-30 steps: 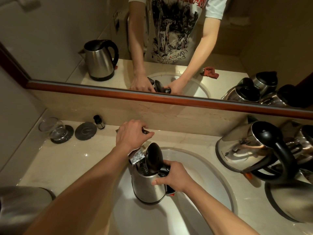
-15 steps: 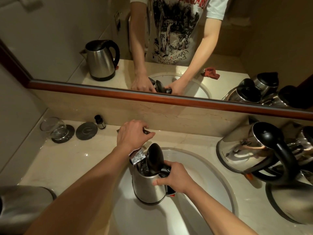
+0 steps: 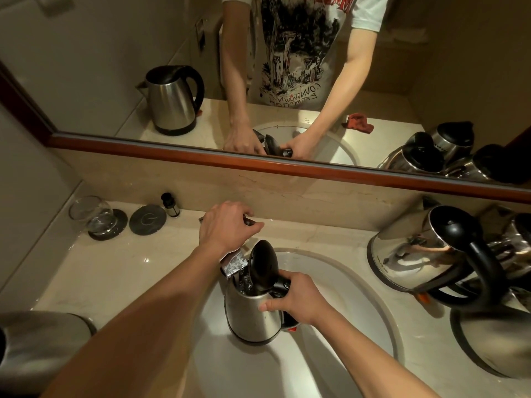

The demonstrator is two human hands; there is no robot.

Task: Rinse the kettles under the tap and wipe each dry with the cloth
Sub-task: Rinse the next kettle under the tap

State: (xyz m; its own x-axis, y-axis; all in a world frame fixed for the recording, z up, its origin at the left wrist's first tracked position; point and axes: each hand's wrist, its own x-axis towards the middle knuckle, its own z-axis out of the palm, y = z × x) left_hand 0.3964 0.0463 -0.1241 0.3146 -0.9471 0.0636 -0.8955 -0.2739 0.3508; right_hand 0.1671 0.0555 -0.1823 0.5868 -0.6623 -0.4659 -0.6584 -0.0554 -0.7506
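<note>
i see the kettle (image 3: 253, 317) upright over the sink (image 3: 359, 285), its black lid (image 3: 263, 265) swung up and water glinting inside its mouth. my right hand (image 3: 296, 303) is wrapped around the kettle's handle at the rim, thumb laid on the steel side. my left hand (image 3: 227, 228) is curled over the tap (image 3: 249, 222) behind the basin; most of the tap is hidden under it, so i can't say how firmly it grips. a steel spout (image 3: 234, 264) pokes out below that wrist, just above the kettle's opening. on the counter (image 3: 120, 268) to the right, more kettles (image 3: 425, 254) crowd together. to the left stand a glass (image 3: 90, 214) on a coaster (image 3: 117, 225), a second coaster (image 3: 147, 219) and a small bottle (image 3: 170, 204).
</note>
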